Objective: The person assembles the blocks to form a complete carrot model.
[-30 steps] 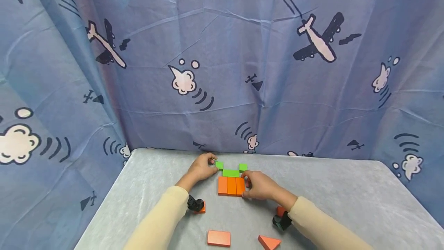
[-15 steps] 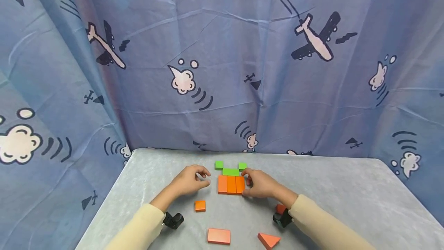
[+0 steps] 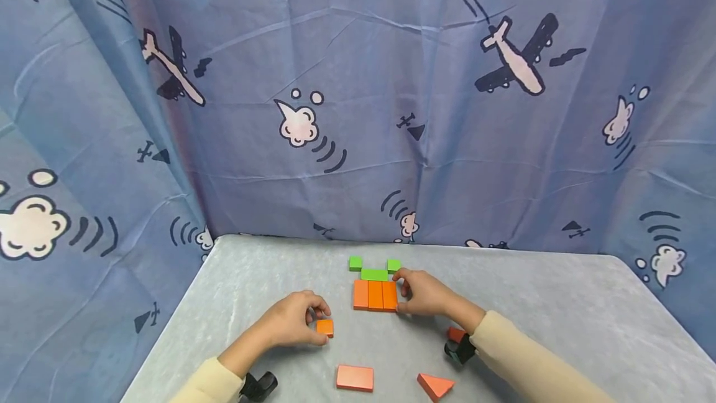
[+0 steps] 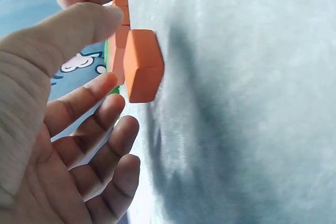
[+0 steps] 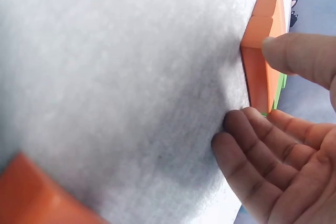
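L hand [image 3: 291,325] open, fingers loose beside small orange cube [image 3: 324,327], not gripping | R hand [image 3: 422,291] open, thumb touching orange block row [image 3: 375,295] on table [image 3: 559,316]

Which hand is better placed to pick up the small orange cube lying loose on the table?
Left. The left hand is right beside the small orange cube, fingers open around it, while the right hand rests against the orange block row, farther away.

bright even light, soft shadows, blurred close-ups
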Demonstrator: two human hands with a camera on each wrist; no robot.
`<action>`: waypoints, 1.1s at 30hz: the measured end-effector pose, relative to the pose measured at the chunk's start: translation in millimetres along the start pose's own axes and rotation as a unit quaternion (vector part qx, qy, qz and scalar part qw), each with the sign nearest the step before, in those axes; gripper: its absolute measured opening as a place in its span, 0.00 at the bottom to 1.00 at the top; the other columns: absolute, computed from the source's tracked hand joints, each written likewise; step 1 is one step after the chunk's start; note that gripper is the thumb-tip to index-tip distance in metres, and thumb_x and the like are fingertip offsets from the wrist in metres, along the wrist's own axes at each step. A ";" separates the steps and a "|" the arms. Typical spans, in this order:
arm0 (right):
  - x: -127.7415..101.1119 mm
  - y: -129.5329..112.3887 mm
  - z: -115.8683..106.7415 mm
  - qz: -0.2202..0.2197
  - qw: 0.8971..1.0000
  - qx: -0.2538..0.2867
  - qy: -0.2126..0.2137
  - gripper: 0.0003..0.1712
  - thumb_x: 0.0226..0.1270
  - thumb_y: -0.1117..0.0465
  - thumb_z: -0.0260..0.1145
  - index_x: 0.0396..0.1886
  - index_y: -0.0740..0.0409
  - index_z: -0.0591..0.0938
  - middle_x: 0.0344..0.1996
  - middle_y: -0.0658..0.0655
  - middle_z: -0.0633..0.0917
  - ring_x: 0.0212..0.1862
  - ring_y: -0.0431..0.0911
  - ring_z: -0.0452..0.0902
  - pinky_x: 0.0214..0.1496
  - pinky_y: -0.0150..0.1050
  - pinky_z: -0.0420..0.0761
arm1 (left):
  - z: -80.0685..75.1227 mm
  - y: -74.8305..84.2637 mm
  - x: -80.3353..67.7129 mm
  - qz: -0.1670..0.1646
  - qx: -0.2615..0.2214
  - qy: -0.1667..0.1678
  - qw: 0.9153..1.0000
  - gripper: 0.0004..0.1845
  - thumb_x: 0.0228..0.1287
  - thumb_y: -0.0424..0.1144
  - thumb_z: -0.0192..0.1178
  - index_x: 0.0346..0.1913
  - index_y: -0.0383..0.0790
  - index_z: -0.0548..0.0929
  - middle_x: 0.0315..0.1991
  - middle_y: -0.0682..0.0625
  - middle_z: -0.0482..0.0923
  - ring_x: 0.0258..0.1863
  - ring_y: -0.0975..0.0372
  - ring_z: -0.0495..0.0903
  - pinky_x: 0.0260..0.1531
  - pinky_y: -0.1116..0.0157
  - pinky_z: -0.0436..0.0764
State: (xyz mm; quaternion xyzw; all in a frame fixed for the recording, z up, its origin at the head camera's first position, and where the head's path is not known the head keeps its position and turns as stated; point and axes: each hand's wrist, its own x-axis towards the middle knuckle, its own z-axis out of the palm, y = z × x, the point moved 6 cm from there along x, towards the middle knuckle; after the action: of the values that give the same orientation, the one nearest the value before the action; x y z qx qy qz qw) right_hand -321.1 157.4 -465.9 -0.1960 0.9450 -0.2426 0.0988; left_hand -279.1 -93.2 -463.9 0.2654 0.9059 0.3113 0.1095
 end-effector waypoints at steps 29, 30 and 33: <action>0.1 4.0 7.3 0.027 1.000 0.008 0.001 0.26 0.46 0.61 0.78 0.47 0.58 0.78 0.27 0.51 0.78 0.29 0.42 0.70 0.33 0.36 0.73 | 25.4 41.6 35.3 0.072 0.148 0.064 0.984 0.14 0.43 0.45 0.72 0.37 0.55 0.84 0.32 0.63 0.77 0.30 0.71 0.73 0.28 0.71 0.72; 0.6 4.4 6.6 0.028 1.000 0.008 0.001 0.26 0.46 0.61 0.78 0.47 0.58 0.78 0.27 0.51 0.78 0.29 0.42 0.70 0.33 0.36 0.72 | 27.2 43.2 38.8 0.071 0.153 0.063 0.984 0.14 0.43 0.45 0.72 0.37 0.55 0.84 0.33 0.64 0.78 0.32 0.71 0.76 0.29 0.71 0.73; 2.3 6.6 5.3 0.031 1.000 0.001 0.004 0.26 0.46 0.61 0.78 0.46 0.57 0.78 0.27 0.51 0.78 0.29 0.42 0.70 0.33 0.35 0.72 | 32.4 46.9 47.8 0.068 0.161 0.058 0.983 0.14 0.43 0.45 0.73 0.38 0.55 0.85 0.33 0.63 0.78 0.34 0.69 0.77 0.30 0.70 0.74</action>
State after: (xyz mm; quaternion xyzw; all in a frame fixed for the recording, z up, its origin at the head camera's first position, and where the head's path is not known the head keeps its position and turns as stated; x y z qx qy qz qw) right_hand -323.8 159.5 -473.9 -0.1660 0.9507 -0.2409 0.1024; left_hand -287.9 -19.3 -461.7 0.3217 0.9289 0.1831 -0.0088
